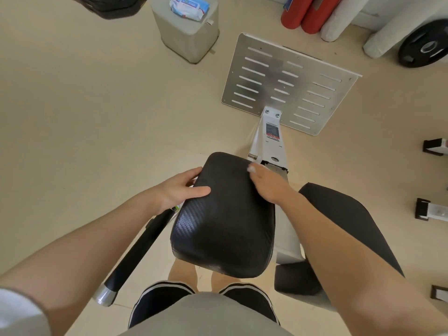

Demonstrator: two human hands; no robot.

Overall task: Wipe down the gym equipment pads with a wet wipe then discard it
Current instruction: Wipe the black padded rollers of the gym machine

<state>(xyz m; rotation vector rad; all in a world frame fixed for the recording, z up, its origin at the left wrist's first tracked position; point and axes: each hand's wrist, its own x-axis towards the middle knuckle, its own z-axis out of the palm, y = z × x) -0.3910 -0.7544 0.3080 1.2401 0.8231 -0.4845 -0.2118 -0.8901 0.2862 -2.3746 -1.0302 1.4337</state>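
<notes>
A black textured pad (225, 221) of a white gym machine fills the middle of the view. My left hand (181, 187) grips its upper left edge, thumb on top and fingers curled around the side. My right hand (264, 183) lies on the pad's upper right edge, blurred, with a small white wet wipe (251, 169) showing at the fingertips. A second black pad (349, 226) sits to the right, partly behind my right forearm. A pack of wet wipes (189, 7) rests on a grey block (186, 35) at the top.
A slotted metal foot plate (288, 86) stands ahead on the beige floor. A black handle bar (135, 251) juts out at lower left. Red and white rolls (312, 13) and a black weight plate (424, 48) lie at top right. A black bag (109, 6) sits at top left.
</notes>
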